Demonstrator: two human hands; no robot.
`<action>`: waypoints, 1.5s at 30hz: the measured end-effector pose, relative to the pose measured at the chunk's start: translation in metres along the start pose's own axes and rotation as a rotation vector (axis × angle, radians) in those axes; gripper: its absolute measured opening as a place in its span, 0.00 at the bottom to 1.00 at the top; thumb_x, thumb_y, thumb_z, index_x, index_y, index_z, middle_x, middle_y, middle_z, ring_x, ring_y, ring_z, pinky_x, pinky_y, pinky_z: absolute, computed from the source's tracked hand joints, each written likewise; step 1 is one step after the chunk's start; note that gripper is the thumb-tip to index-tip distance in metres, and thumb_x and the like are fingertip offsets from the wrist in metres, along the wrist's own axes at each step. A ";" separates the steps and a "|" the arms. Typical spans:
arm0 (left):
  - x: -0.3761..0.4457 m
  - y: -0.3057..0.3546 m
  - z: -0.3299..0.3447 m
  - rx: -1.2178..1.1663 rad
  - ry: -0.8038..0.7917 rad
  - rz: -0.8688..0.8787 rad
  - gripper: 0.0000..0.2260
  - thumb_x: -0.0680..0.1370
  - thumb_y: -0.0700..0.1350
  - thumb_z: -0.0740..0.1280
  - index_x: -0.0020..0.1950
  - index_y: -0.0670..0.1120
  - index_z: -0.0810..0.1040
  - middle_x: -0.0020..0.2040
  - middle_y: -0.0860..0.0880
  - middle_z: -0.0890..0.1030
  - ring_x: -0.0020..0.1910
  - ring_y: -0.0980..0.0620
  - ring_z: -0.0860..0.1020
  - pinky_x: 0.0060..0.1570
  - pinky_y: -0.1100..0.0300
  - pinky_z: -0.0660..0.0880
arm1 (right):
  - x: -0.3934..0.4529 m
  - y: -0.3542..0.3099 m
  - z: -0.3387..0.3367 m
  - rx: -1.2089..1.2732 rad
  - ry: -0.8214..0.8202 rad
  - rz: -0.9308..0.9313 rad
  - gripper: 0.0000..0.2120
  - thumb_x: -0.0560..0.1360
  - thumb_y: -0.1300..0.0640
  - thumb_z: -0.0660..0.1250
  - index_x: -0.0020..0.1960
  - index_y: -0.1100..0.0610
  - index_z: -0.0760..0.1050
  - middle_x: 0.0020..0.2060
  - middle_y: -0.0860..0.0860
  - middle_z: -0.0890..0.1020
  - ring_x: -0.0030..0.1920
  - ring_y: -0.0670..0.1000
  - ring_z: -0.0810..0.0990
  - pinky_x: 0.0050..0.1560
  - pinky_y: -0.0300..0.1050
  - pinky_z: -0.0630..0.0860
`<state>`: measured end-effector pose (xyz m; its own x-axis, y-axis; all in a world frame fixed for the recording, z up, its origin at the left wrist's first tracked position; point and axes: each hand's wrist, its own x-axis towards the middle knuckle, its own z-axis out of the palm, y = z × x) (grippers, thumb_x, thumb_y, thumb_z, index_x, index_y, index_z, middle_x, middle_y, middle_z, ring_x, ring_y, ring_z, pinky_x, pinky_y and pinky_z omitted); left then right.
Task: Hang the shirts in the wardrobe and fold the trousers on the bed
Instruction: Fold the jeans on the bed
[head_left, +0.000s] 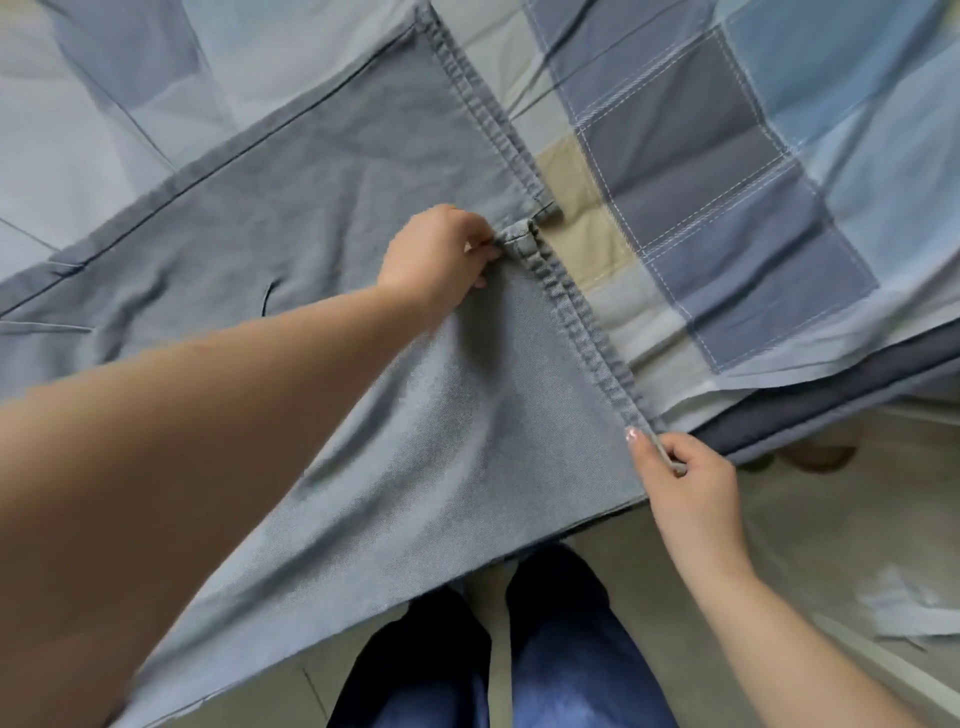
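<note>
Trousers (363, 291): grey, spread on the bed (727, 156), one part hanging over its edge toward me. My left hand (441, 254) pinches the waistband middle; my right hand (685, 478) pinches its near end. Folding barely begun; no shirts visible.

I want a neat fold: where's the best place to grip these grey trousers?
Along the ribbed waistband, from the bed-edge side. It is a thick, straight edge at the near end of the trousers, and both the left hand and the right hand already pinch it, apart.
</note>
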<state>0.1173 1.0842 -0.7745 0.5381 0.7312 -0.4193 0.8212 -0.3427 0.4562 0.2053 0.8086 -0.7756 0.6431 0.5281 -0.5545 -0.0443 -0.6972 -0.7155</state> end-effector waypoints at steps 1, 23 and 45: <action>0.004 0.001 0.002 -0.022 -0.025 -0.025 0.05 0.77 0.42 0.66 0.50 0.44 0.81 0.43 0.49 0.82 0.41 0.50 0.83 0.45 0.65 0.73 | 0.004 0.001 -0.001 0.000 0.018 -0.002 0.23 0.75 0.51 0.68 0.32 0.66 0.65 0.23 0.49 0.62 0.26 0.44 0.58 0.26 0.39 0.56; -0.236 -0.202 -0.032 -1.050 0.208 -0.956 0.13 0.81 0.38 0.62 0.65 0.44 0.73 0.55 0.48 0.78 0.45 0.58 0.78 0.43 0.66 0.74 | -0.096 0.031 0.085 0.751 -0.135 0.825 0.12 0.78 0.52 0.65 0.59 0.52 0.70 0.67 0.55 0.70 0.65 0.55 0.72 0.56 0.55 0.75; -0.576 -0.435 -0.026 -1.593 0.436 -1.312 0.12 0.80 0.47 0.65 0.62 0.45 0.73 0.58 0.50 0.77 0.57 0.52 0.77 0.49 0.56 0.75 | -0.407 -0.021 0.471 0.434 -0.533 0.942 0.28 0.75 0.48 0.68 0.72 0.54 0.65 0.71 0.57 0.68 0.67 0.53 0.72 0.57 0.51 0.72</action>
<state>-0.5552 0.8275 -0.7111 -0.3431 0.2055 -0.9165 -0.3681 0.8683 0.3324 -0.4158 0.8367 -0.7349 -0.1819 0.0988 -0.9783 -0.6574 -0.7522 0.0462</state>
